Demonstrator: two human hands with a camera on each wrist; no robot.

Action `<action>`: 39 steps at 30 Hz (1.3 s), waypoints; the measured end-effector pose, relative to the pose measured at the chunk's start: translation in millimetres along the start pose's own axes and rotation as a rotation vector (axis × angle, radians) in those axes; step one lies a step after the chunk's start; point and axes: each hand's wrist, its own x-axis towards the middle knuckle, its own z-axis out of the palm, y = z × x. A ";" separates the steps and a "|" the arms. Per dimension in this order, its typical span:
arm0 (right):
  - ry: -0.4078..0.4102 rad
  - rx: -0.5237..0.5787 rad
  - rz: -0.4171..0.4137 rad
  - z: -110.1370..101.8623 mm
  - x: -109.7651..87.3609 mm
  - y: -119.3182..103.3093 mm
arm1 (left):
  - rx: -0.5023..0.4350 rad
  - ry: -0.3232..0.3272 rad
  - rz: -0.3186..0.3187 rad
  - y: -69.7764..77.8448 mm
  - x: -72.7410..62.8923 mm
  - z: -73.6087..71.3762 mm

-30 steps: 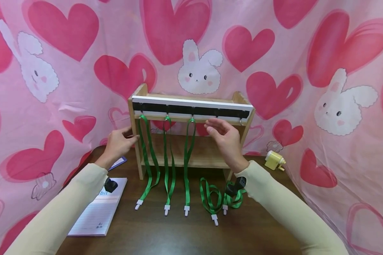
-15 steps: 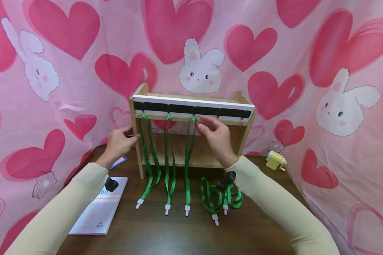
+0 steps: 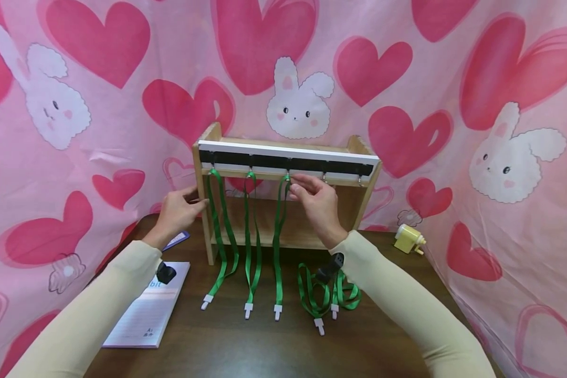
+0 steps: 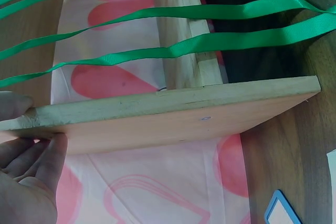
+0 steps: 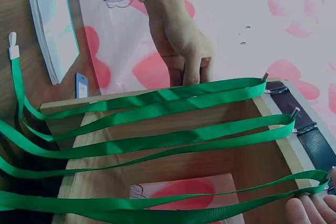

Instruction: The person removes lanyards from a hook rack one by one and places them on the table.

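My left hand (image 3: 178, 210) holds the left side panel of a small wooden shelf (image 4: 173, 100), thumb on one face and fingers on the other. Green lanyards with white clips hang from hooks on a black and white rail (image 3: 264, 159) along its upper front: a left lanyard (image 3: 227, 226), a middle lanyard (image 3: 247, 247) and a third lanyard (image 3: 277, 257). My right hand (image 3: 318, 207) is at the third lanyard's top, its fingertips (image 5: 311, 207) against the loop beside the hook. Whether they pinch it is hidden. Two hooks farther right carry nothing.
Two more green lanyards (image 3: 314, 302) lie coiled on the dark table below my right wrist. A notepad (image 3: 146, 310) and a blue-edged card (image 3: 177, 240) are at the left, and a yellow crank device (image 3: 408, 239) at the right. Pink patterned cloth surrounds everything.
My right hand has moved left from beside the third lanyard to its loop at the hook, then stayed there. The left hand keeps its place on the shelf panel.
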 end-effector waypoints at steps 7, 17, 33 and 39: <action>0.016 -0.030 0.024 8.7 2.2 4.8 | 0.001 -0.006 -0.005 -1.1 0.3 -0.3; 0.026 -0.010 0.059 19.9 2.7 5.2 | 0.010 0.009 0.009 -1.5 0.8 -0.1; 0.010 0.120 0.130 31.5 7.7 7.6 | 0.023 0.058 0.046 -3.4 2.7 4.8; 0.005 0.176 0.159 31.2 8.8 8.3 | 0.009 0.040 0.039 -2.2 1.2 1.7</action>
